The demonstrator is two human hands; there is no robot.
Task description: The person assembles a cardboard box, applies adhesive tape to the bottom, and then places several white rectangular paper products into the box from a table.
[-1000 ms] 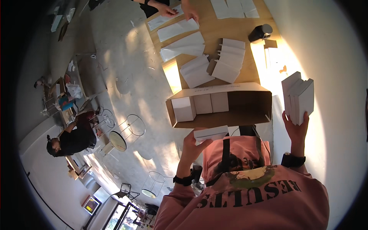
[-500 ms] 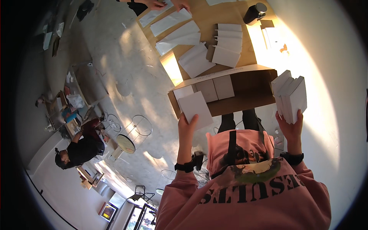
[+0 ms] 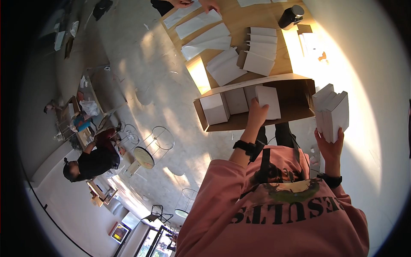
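Observation:
My left hand (image 3: 258,113) reaches into a long cardboard carton (image 3: 299,99) and is closed on a flat white box (image 3: 269,103), thumb on its near face. This box stands upright near the carton's middle. More white boxes (image 3: 214,109) stand to its left inside the carton. Beyond the carton's right end, my right hand (image 3: 330,147) grips a small stack of similar white boxes (image 3: 335,115) from below, fingers around its lower end. The carton's right part shows bare brown cardboard. How far the left hand's box reaches down is hard to tell.
Behind the carton, a wooden table (image 3: 239,16) bears rows of white sheets or flat packs (image 3: 224,66), folded white boxes (image 3: 260,61) and a dark bottle (image 3: 291,17). Another person's hands (image 3: 209,5) are at its far edge. Stools (image 3: 144,157) and a seated person (image 3: 100,160) are at left.
My left hand has moved right, from over the carton's left end to inside its middle, with a white box in its grip. My right hand still holds its stack. The view has shifted slightly.

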